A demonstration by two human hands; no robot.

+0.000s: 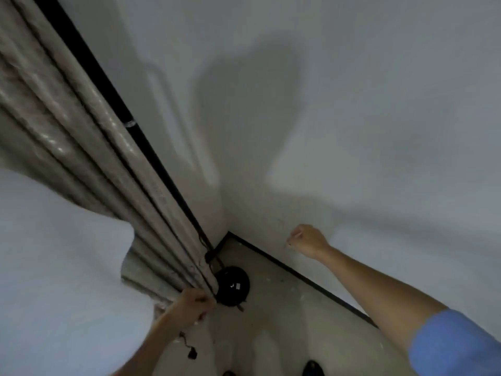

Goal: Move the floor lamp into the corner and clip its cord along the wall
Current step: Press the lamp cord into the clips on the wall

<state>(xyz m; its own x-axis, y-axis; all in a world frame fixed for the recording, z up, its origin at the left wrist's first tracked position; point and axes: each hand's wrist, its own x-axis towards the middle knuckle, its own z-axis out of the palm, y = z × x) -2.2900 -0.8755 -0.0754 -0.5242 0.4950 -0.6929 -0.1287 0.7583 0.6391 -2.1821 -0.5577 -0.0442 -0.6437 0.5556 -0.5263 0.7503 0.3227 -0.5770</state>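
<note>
The floor lamp stands in the room corner: a thin black pole (113,93) runs up to the top left, and its round black base (232,284) sits on the floor. A thin black cord (187,346) with a small switch hangs below my left hand. My left hand (191,308) is closed at the lower edge of the beige curtain, beside the pole; whether it also grips the cord I cannot tell. My right hand (306,240) is closed into a fist against the right wall, low down; something small and pale may be pinched in its fingers.
A pleated beige curtain (67,137) hangs left of the pole. A black baseboard (301,275) runs along the right wall to the corner. A large white surface (54,267) fills the lower left. Black shoe tips (313,369) show at the bottom.
</note>
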